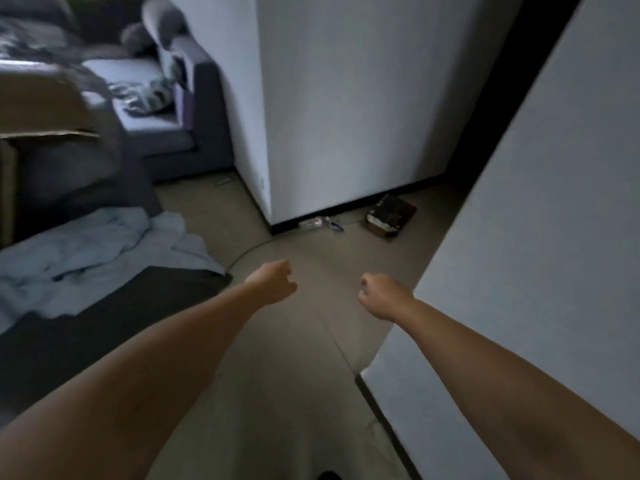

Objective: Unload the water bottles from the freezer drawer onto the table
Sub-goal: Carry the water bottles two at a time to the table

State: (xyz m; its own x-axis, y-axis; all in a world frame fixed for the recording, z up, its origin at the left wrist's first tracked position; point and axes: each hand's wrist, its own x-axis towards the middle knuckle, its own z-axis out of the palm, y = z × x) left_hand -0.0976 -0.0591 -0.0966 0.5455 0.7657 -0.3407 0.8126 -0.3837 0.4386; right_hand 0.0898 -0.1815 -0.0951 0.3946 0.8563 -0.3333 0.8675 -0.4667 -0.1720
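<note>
Water bottles and freezer drawer are nowhere in view. My left hand (273, 284) and right hand (379, 295) are curled and hold nothing; beside the white wall corner (268, 188), a thin grey floor cable (247, 252) could trip me.

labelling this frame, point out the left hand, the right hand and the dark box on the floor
left hand (273, 282), head view, back of the curled hand
right hand (379, 294), head view, back of the curled hand
dark box (391, 216), head view, its top face
</note>
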